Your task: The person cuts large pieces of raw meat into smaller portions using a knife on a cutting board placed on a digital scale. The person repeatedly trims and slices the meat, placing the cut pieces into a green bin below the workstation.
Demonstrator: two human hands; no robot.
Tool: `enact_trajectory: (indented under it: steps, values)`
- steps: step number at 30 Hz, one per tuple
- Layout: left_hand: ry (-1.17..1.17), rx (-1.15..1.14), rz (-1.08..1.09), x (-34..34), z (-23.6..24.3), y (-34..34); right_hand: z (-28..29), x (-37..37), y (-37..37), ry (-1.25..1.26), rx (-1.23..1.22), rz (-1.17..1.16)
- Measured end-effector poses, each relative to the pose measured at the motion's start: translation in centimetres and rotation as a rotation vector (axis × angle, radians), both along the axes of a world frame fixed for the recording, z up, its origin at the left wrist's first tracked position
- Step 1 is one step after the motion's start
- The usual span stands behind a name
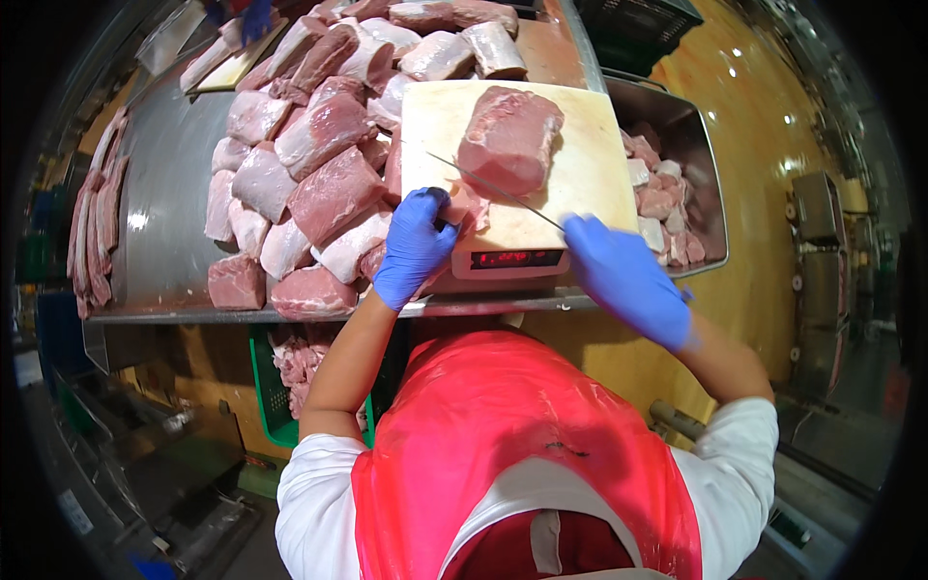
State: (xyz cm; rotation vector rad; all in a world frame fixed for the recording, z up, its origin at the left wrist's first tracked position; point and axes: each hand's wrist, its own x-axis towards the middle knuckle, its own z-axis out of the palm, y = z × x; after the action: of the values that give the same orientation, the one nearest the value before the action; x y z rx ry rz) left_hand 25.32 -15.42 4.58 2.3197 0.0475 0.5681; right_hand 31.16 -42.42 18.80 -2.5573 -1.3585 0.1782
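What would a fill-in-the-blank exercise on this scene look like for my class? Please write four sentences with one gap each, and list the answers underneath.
1. The person's right hand grips a thin-bladed ____.
2. The large piece of meat rests on a pale cutting ____.
3. The digital display glows ____.
4. The plastic crate below the metal table is coloured ____.

Missing words: knife; board; red; green.
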Motion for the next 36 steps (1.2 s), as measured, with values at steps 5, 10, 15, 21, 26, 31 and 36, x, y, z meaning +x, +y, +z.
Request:
enact_trajectory:
  steps: [5,10,15,21,26,31,36]
  values:
    - [-0.058,-0.014,-0.019,0.0,-0.6,0.5,-5.0,3.2,8.0,0.046,0.101,0.055]
    - [-0.12,-0.008,0.007,-0.5,-0.8,0.7,-4.1,2.7,-1.7,0.058,-0.148,-0.015]
    - [-0.079,-0.289,0.187,-4.5,-0.8,3.9,-2.6,2.9,-11.0,-0.053,-0.419,-0.081]
    - [0.125,-0.357,0.615,-26.5,-5.7,17.5,-2.7,4.8,-13.6,0.027,0.028,-0.084]
    - [0.485,0.202,0.657,-25.3,-10.3,13.5,-7.9,4.7,-7.4,0.472,0.574,-0.514]
    - [-0.112,0.11,-0.179,2.0,6.9,0.2,-8.9,3.1,-5.7,0.855,0.929,-0.765]
    - [0.406,0.497,-0.679,23.2,7.7,-2.1,-8.5,-0.7,-1.8,1.14,1.092,-0.828]
